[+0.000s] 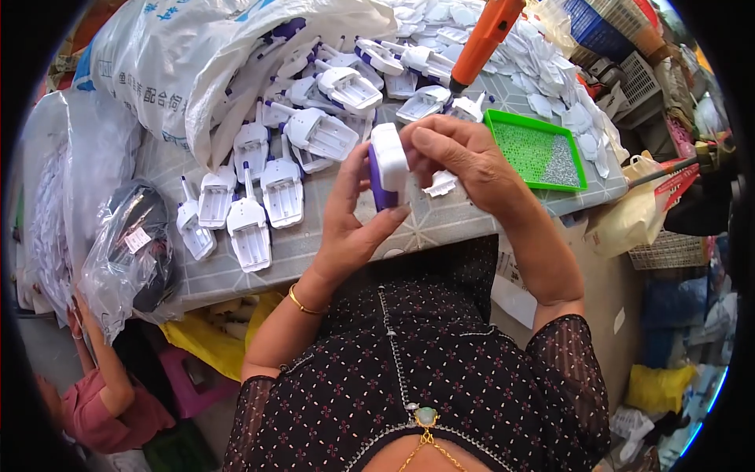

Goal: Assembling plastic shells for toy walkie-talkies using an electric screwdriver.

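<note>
Upright in my left hand [346, 228] is a white and purple plastic housing [388, 165], gripped between the thumb and fingers. My right hand [470, 161] is just to its right, thumb and fingers curled together; whatever they pinch, if anything, cannot be made out. A small white plastic piece [440, 184] lies on the table beneath that hand. Several similar housings [283, 193] with open battery slots and thin stems are spread to the left and beyond. Above my right hand hangs an orange power screwdriver [487, 35], tip down.
A green tray [511, 145] with small silver screws stands on the grey patterned table [330, 259]. Flat white plastic pieces [543, 75] are heaped at the far right. A large white sack [157, 71] and clear bags [102, 141] crowd the left. Another person [110, 401] is at lower left.
</note>
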The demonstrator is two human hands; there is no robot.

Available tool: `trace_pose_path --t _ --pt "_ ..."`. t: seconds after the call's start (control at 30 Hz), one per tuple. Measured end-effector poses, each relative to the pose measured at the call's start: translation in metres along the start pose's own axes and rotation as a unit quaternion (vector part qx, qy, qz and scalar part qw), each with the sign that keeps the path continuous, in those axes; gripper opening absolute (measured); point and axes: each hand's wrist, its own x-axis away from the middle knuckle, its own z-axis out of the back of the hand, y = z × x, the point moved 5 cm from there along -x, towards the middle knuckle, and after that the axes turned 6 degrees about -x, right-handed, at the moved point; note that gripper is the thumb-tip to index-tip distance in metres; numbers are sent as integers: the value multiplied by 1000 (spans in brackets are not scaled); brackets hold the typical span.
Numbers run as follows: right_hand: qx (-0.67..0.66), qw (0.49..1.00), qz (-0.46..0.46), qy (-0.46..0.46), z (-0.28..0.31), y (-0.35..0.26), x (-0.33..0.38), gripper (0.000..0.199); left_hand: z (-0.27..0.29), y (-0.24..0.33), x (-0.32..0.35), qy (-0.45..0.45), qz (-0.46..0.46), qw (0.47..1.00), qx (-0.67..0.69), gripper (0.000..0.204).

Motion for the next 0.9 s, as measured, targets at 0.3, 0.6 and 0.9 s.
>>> trace_pose_path --t 0.3,0.6,0.9 --pt "638 763 68 74 73 86 1 49 -7 -50 22 -57 321 836 441 60" --pt "13 980 51 191 88 93 -16 28 -15 -57 25 -188 419 702 545 73" --pt "-153 944 132 260 20 120 -16 27 0 -46 24 -6 339 779 528 81"
